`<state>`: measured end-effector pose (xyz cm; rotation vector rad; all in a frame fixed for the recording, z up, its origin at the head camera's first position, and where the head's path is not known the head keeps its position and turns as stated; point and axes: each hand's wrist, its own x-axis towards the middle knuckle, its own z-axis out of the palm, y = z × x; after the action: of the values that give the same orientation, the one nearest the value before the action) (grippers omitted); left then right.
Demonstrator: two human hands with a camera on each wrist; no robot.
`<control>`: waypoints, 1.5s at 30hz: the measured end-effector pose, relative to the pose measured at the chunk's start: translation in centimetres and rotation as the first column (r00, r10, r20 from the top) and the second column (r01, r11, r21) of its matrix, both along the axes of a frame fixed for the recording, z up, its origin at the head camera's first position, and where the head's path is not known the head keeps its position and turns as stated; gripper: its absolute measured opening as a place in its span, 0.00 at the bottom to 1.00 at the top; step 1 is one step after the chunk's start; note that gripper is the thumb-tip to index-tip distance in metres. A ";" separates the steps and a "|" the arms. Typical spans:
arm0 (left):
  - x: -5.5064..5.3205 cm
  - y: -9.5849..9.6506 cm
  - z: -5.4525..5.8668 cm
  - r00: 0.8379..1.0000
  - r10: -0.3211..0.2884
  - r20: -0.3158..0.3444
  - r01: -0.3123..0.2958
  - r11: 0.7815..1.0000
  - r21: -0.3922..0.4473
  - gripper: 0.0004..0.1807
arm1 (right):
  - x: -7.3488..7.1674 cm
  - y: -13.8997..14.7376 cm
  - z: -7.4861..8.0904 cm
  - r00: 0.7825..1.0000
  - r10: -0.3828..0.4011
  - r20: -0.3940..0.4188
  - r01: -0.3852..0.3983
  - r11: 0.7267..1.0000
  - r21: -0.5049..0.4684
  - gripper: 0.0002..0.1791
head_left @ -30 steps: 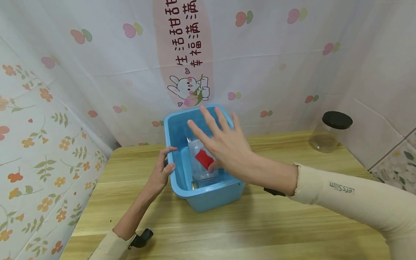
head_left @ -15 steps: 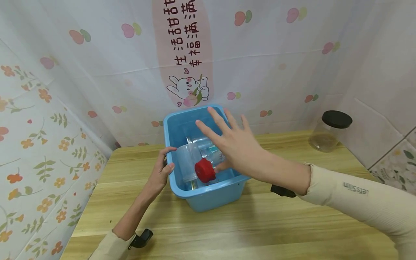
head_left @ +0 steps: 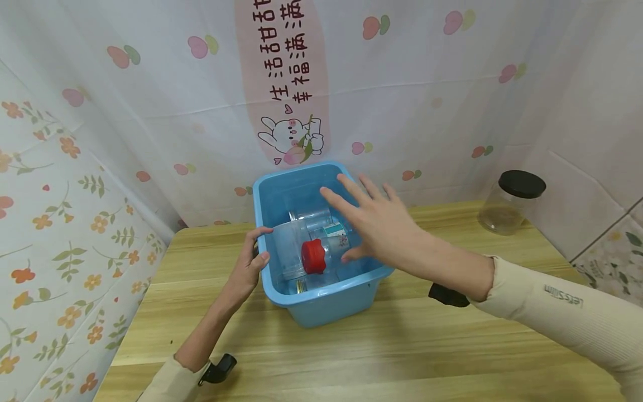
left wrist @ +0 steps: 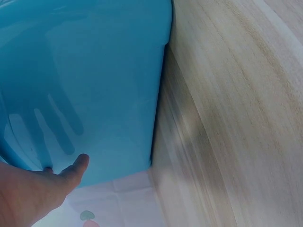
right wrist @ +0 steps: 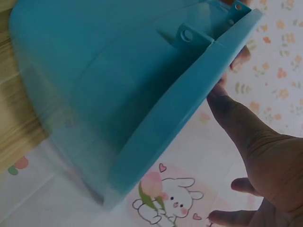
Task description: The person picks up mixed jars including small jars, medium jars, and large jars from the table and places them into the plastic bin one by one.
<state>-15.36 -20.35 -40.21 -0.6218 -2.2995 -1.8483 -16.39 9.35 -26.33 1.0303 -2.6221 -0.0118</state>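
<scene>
A blue plastic tub (head_left: 326, 310) stands on the table. My left hand (head_left: 250, 268) holds its left rim, index finger over the edge and thumb at the outer side; the left wrist view shows this hand (left wrist: 45, 187) against the tub's wall. Over the tub's right side, my right hand (head_left: 384, 229) is spread with nothing in it. In the right wrist view my right hand (right wrist: 272, 165) has its thumb tip near the rim. A clear jar with a red lid (head_left: 313, 256) lies on its side among other clear jars (head_left: 287, 251) in the tub.
A clear jar with a black lid (head_left: 502, 209) stands upright at the table's back right. The wooden table (head_left: 321, 368) meets a printed curtain (head_left: 427, 111) behind the tub. A flowered cloth (head_left: 60, 268) hangs at the left.
The red-lidded jar has come to lie in the tub beneath my right hand. That hand has drawn away to the right with fingers spread; my left hand has stayed on the rim.
</scene>
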 end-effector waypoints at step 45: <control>-0.1 0.1 0.0 1.000 0.006 0.020 -0.006 1.000 0.001 0.27 | -2.7 9.5 -2.6 0.882 0.274 0.384 0.001 0.814 -0.581 0.34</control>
<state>-15.47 -20.29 -40.24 -0.5981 -2.3098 -1.8614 -19.11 18.88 -28.90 1.0837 -2.6311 1.1113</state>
